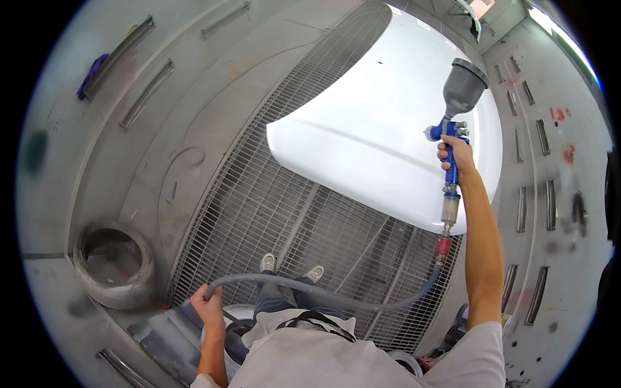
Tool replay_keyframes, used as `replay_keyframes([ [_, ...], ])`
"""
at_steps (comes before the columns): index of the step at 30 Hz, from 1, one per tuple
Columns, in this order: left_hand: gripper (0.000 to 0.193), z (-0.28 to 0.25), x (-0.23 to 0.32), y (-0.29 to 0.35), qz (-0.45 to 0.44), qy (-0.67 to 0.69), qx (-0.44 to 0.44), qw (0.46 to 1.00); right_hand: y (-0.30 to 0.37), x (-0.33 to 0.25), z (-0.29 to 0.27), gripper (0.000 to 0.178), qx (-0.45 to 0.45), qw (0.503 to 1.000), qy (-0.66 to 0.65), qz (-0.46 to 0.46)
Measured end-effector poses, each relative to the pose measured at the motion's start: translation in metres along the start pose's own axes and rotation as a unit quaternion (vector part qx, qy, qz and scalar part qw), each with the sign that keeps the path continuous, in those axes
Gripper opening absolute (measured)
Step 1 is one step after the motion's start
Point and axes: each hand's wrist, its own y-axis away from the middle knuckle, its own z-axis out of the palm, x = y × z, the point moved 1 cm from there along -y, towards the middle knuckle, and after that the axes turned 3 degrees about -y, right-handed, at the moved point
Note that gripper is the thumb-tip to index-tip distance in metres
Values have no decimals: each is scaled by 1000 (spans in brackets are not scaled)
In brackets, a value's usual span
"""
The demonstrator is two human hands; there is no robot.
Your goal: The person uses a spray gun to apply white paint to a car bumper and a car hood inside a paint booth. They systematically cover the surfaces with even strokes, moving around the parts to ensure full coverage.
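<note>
My right hand (458, 154) is closed round the handle of a blue spray gun (451, 169), held out at arm's length over the right side of a white car hood (388, 123). A dark grey paint cup (464, 87) sits on top of the gun. Below the handle hang a clear filter and a red coupling (443, 246), where a grey air hose (362, 304) joins. The hose sags across in front of my body to my left hand (208, 305), which is closed round it at the lower left.
Metal floor grating (246, 207) runs under the hood and my feet. At the left lies a wrapped tyre (115, 265). Grey walls with metal handle-like strips (550, 204) stand on both sides. A purple cloth (92, 75) hangs on the left wall. A thin hose (169, 169) trails along the left floor.
</note>
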Motion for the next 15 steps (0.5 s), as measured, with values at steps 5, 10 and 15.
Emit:
replay_keyframes([
  [5, 21, -36, 6, -8, -41, 105, 46, 993, -3, -4, 102, 11, -53, 999, -3, -10],
  [10, 23, -73, -12, -18, -48, 121, 89, 987, -14, -4, 180, 9, -99, 995, 2, -21],
  [15, 30, -93, -19, -6, -52, 152, 130, 978, -9, -7, 228, 10, -137, 990, -3, -17],
])
